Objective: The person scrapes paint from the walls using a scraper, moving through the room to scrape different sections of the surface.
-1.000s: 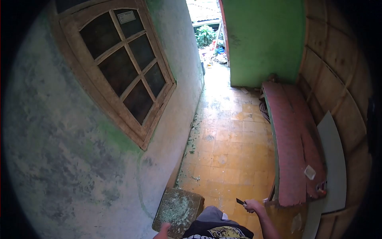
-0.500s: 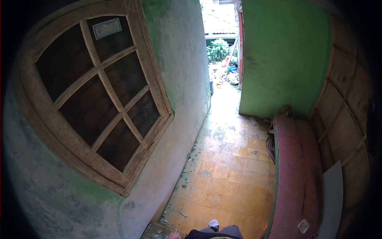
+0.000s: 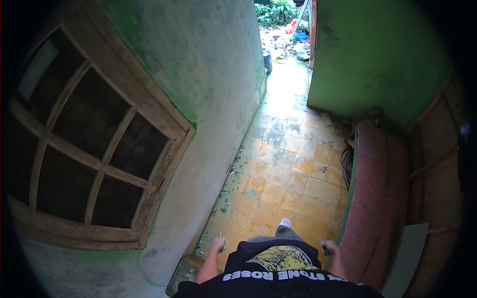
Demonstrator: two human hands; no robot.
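My left hand (image 3: 218,244) is closed, low in the view, over the tiled floor near the left wall. A thin pale tip (image 3: 220,235) sticks up from it; its kind is too small to tell. My right hand (image 3: 329,247) is closed too, beside the pink-red panel (image 3: 377,198). Something small and dark (image 3: 324,243) shows at its fingers, blurred. Between the hands are my black printed shirt (image 3: 278,278) and one foot in a whitish covering (image 3: 284,223).
Green flakes (image 3: 223,198) lie along the foot of the peeling wall (image 3: 198,164), which holds a wooden window frame (image 3: 164,114). Ahead, the yellow tiled floor (image 3: 283,184) leads to a bright doorway (image 3: 288,84). A coiled hose (image 3: 346,166) sits by the panel at right.
The view has tipped downward and moved forward. Both forearms and my shirt now show, where only part of the left hand was visible. The window has shifted left and down.
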